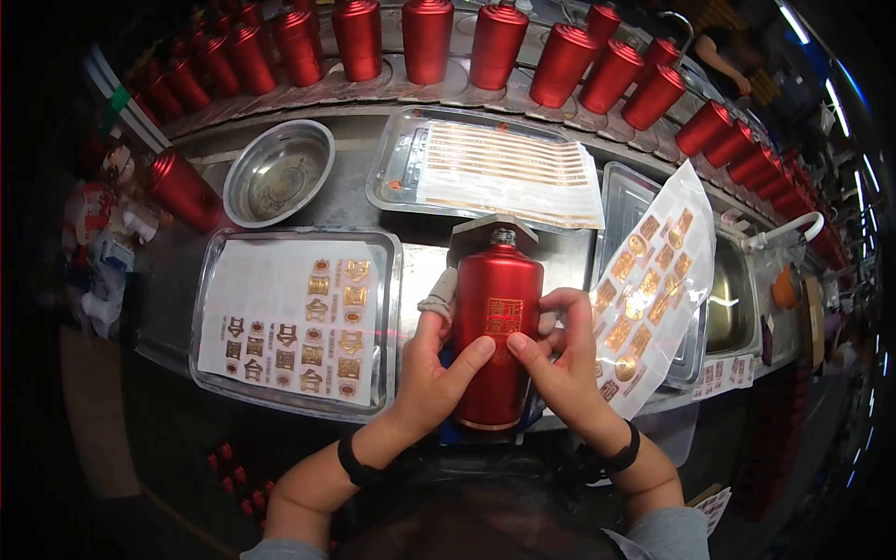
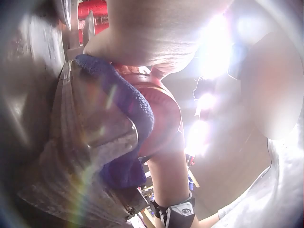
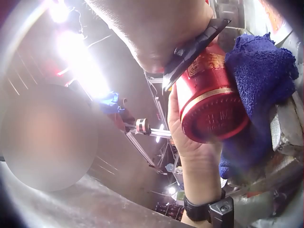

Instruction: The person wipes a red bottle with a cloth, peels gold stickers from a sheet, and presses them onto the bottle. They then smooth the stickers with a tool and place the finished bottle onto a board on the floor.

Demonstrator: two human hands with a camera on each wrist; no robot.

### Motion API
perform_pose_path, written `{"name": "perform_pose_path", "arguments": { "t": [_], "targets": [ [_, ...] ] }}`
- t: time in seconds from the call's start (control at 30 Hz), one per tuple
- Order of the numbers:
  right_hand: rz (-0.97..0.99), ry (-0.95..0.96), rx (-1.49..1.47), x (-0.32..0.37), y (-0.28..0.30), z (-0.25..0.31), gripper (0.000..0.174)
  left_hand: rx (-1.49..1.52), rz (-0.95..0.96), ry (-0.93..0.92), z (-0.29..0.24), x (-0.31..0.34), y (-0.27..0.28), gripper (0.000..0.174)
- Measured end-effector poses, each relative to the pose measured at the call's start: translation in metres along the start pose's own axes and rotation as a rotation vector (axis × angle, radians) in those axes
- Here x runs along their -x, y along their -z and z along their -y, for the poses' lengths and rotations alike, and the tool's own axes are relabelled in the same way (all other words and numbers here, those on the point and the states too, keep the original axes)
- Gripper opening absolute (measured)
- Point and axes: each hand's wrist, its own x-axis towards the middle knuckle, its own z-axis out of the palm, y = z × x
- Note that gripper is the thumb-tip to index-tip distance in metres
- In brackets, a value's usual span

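Observation:
A red bottle [image 1: 499, 373] with gold characters on its front lies between both hands, its neck pointing away from the body. The left hand [image 1: 439, 369] grips its left side, thumb on the front and a pale covering on one finger. On the right side the right hand [image 1: 565, 359] holds it, thumb near the gold characters and fingers curled at the edge. In the right wrist view the base of the bottle [image 3: 216, 116] shows beside a blue cloth [image 3: 261, 71]. The blue cloth [image 2: 128, 95] also covers a metal support in the left wrist view.
A tray [image 1: 395, 308] with a sticker sheet stands left, another tray [image 1: 378, 177] with gold strips behind. A metal bowl [image 1: 280, 173] and a red bottle [image 1: 182, 191] are back left. Right are a clear sticker sheet [image 1: 658, 280] and a sink [image 1: 733, 303]. Several red bottles [image 1: 427, 42] line the back.

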Motion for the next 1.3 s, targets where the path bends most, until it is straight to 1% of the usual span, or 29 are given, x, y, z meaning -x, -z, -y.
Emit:
{"name": "perform_pose_path", "arguments": {
  "t": [0.1, 0.3, 0.53, 0.9, 1.3],
  "targets": [
    [-0.014, 0.043, 0.001, -0.0005, -0.0012, -0.0047, 0.049, -0.018, -0.004, -0.035, 0.0001, -0.0006, -0.0001, 0.073],
    [-0.002, -0.004, 0.031, -0.0011, -0.001, 0.0047, 0.047, -0.001, -0.021, -0.043, 0.0002, -0.0013, -0.0027, 0.072],
    [-0.029, 0.027, 0.029, -0.0013, -0.0021, 0.0012, 0.045, 0.008, -0.057, -0.073, 0.0001, -0.0022, -0.0067, 0.069],
    [-0.04, 0.06, 0.038, -0.0019, -0.0041, 0.0046, 0.041, 0.031, -0.046, -0.036, 0.0029, -0.0016, -0.0065, 0.068],
    [-0.025, 0.038, 0.021, -0.0011, -0.0002, -0.003, 0.046, 0.022, -0.045, -0.058, 0.0007, -0.0015, -0.0075, 0.069]
  ]
}}
